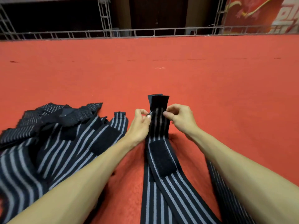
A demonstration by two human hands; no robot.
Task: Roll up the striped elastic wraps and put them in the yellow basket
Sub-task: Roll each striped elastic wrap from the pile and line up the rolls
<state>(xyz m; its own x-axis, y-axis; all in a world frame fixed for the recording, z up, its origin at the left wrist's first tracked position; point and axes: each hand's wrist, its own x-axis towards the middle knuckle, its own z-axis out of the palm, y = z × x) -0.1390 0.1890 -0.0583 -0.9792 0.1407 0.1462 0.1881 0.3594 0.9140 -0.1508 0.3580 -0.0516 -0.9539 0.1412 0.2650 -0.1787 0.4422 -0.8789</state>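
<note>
Wrap [159, 126]: black with grey stripes, held at frame centre above the red carpet [161, 70], its near length trailing toward the person. The black far end stands folded upward between the hands. Left hand [140, 123] pinches the left edge with curled fingers and thumb; right hand [179, 118] pinches the right edge likewise. A black patch [160, 159] lies on the wrap just below the hands. Pile [56, 135] of further striped wraps lies on the carpet at left, beside the left forearm. Truss [145, 32] runs along the far carpet edge.

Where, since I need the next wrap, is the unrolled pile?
Head view, lower left: the pile lies on the red carpet, left of the left hand pinching a wrap.
</note>
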